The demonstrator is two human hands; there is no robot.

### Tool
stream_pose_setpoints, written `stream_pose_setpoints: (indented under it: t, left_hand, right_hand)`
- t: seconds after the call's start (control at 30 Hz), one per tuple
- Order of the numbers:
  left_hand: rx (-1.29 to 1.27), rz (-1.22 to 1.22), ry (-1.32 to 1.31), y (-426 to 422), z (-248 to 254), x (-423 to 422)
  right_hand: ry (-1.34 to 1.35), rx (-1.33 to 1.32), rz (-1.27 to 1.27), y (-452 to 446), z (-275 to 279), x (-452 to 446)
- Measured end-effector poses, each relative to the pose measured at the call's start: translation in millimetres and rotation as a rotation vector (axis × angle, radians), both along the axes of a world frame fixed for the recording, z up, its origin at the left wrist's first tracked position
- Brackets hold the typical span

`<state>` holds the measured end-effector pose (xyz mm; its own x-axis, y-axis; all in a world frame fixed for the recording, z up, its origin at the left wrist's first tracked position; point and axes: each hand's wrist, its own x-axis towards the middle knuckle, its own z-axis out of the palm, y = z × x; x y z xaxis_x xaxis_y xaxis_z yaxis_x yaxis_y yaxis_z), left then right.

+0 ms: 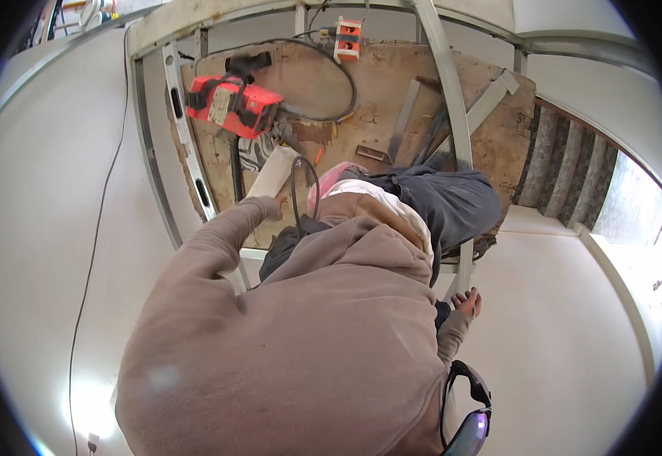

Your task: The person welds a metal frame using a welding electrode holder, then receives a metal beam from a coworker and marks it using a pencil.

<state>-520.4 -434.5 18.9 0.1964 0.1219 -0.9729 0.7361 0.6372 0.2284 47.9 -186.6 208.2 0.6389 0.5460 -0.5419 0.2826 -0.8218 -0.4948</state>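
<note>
My left hand point(279, 207), partly covered by its sleeve, is at the near end of a pale flat strip point(271, 173); its fingers look closed on the strip's edge. Low on the right, my right hand point(467, 302) is beside a metal scaffold post point(464, 266). Its fingers are loosely bent and apart, with nothing visible in them. Beyond my left hand, a red boxy device point(233, 105) with black parts lies on the worn wooden platform point(384, 83). A dark cable loop point(294, 190) rises close to my left hand.
A spirit level point(186, 129) leans along the platform's left edge. An orange socket block point(347, 40) with cable is at the far edge. Metal blades and strips point(405, 118) lie to the right. Scaffold rails point(448, 76) cross the platform. Sunglasses point(469, 418) show bottom right.
</note>
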Motion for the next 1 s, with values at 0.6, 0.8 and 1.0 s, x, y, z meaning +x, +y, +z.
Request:
stream_pose_setpoints:
  t: [0.6, 0.8, 1.0]
  left_hand:
    - [-0.187, 0.213, 0.155, -14.7, 24.4, 8.4]
    - [0.042, 0.171, -0.011, 35.7, 13.7, -17.2]
    - [-0.032, 0.873, -0.467, 197.2, 34.1, -64.2]
  right_hand:
    - [-0.05, -0.045, 0.229, 21.6, 15.0, -3.5]
    - [0.0, -0.017, 0.198, 15.6, 20.1, 1.4]
    - [-0.23, 0.526, 0.006, 11.3, 104.7, 33.0]
